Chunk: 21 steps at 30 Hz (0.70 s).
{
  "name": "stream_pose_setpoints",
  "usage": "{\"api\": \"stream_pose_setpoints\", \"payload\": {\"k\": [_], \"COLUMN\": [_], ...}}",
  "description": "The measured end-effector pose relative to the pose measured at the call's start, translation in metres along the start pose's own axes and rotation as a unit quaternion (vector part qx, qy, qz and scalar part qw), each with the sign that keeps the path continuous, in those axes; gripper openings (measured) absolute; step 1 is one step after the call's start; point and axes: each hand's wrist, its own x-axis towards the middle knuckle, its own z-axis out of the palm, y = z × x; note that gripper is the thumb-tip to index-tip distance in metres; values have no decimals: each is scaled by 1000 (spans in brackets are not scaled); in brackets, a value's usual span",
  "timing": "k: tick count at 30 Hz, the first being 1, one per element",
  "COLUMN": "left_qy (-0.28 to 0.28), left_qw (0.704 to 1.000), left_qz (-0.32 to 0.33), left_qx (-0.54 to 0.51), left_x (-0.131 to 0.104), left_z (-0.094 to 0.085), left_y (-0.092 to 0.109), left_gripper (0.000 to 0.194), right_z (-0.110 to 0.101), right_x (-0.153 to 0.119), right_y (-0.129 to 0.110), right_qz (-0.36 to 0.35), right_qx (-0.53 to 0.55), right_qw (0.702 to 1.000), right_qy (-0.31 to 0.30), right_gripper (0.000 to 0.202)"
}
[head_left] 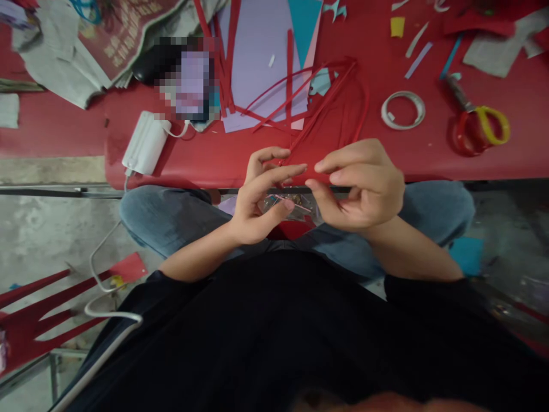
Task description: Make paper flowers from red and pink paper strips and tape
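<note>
My left hand (pixel 263 197) is at the front edge of the red table, its thumb and fingers spread apart. Close beside it, my right hand (pixel 364 183) has half-curled fingers, with a gap between thumb and fingertips; nothing shows in it. The hands' fingertips face each other without touching. Thin red paper strips (pixel 319 117) run in a loose loop from the table toward my left fingers. Whether a strip end touches those fingers I cannot tell. Behind the strips lie lilac paper sheets (pixel 261 51) and a teal paper piece (pixel 305 26).
On the right of the red table (pixel 433 163) lie a roll of tape (pixel 403 110) and scissors (pixel 478 123) with red and yellow handles. A white power bank (pixel 146 143) with a cable (pixel 114 315) is on the left. Newspaper (pixel 64 68) and paper scraps lie farther back.
</note>
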Motion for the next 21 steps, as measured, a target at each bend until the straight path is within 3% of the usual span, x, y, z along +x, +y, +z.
{"api": "stream_pose_setpoints", "payload": {"k": [3, 8, 10, 14, 21], "left_qy": [-4, 25, 32, 15, 15], "left_qw": [999, 992, 990, 994, 996], "left_qz": [14, 81, 88, 40, 24], "left_qx": [42, 90, 102, 97, 84], "left_x": [0, 3, 3, -2, -4], "left_z": [1, 4, 5, 5, 7], "left_y": [2, 2, 2, 2, 3], "left_gripper": [60, 53, 53, 53, 56], "right_z": [-4, -10, -10, -7, -9], "right_x": [-3, -11, -12, -10, -7], "right_y": [-2, -5, -3, -3, -6], "right_qz": [-15, 60, 48, 16, 69], "right_qx": [-35, -67, -53, -20, -33], "right_qw": [999, 987, 990, 997, 990], "right_qy": [-20, -136, -123, -71, -120], "right_gripper": [22, 20, 19, 22, 41]}}
